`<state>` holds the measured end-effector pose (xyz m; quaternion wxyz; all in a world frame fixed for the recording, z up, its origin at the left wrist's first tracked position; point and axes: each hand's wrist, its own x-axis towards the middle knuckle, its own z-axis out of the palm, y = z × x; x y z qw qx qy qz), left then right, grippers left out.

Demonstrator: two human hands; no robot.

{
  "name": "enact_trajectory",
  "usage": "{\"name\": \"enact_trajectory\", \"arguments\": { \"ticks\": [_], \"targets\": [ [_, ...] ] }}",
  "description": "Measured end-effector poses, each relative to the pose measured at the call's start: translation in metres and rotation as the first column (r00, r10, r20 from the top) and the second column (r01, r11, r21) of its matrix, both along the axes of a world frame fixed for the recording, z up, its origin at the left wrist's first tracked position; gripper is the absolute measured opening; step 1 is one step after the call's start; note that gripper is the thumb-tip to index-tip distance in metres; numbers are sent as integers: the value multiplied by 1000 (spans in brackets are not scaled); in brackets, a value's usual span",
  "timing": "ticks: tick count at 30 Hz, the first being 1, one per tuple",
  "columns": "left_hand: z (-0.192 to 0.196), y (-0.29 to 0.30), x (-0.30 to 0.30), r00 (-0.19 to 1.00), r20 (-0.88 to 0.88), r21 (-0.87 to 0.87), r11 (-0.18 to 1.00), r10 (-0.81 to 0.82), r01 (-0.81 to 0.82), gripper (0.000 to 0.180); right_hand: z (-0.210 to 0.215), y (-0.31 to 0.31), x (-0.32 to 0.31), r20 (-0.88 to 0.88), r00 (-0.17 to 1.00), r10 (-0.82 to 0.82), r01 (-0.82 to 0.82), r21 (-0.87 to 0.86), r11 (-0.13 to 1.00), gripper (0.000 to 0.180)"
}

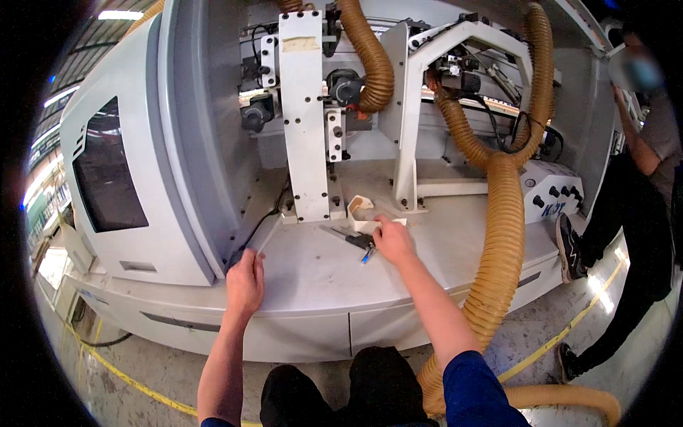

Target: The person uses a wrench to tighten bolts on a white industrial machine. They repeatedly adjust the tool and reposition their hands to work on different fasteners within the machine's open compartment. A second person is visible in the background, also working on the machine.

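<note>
Whether right fingers point(382, 228) grip, unclear; angular white container point(362, 226), open-topped; left fingers point(250, 259) pinching pale rod point(269, 237)

The person's left hand point(245, 282) and right hand point(393, 240) are bare. On the right, a dark-blue fabric sleeve point(478, 390) ends above the forearm point(440, 302); on the left, a narrow dark-blue sleeve edge point(216, 423) shows. Black cloth trousers point(384, 388) cover both knees.

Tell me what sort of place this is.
Most likely a factory or workshop: a large pale machine stands open, ribbed tan hoses run into it, and yellow lines mark the floor.
</note>
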<state>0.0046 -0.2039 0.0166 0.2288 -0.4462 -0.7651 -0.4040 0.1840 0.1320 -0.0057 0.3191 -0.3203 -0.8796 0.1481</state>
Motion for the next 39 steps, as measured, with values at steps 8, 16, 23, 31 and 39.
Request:
{"name": "enact_trajectory", "arguments": {
  "ticks": [8, 16, 23, 31, 39],
  "targets": [
    [13, 10, 9, 960, 249, 269, 961, -126, 56, 18, -7, 14, -1, 32, 999, -12, 11, 33, 999, 32],
    [-21, 7, -12, 847, 514, 276, 961, -136, -13, 23, -10, 12, -4, -46, 999, 2, 1, 64, 998, 27],
    [28, 21, 20, 882, 410, 313, 944, -232, 103, 21, -6, 10, -9, -17, 1000, -12, 13, 59, 998, 29],
    [90, -25, 21, 953, 245, 588, 809, -178, 0, 22, 3, 9, 2, -7, 999, 36, -35, 26, 999, 29],
    [121, -173, -181, 867, 338, 707, 509, 367, -491, 35, -8, 17, 8, -47, 999, 10, -5, 114, 994, 31]
  ]
}}
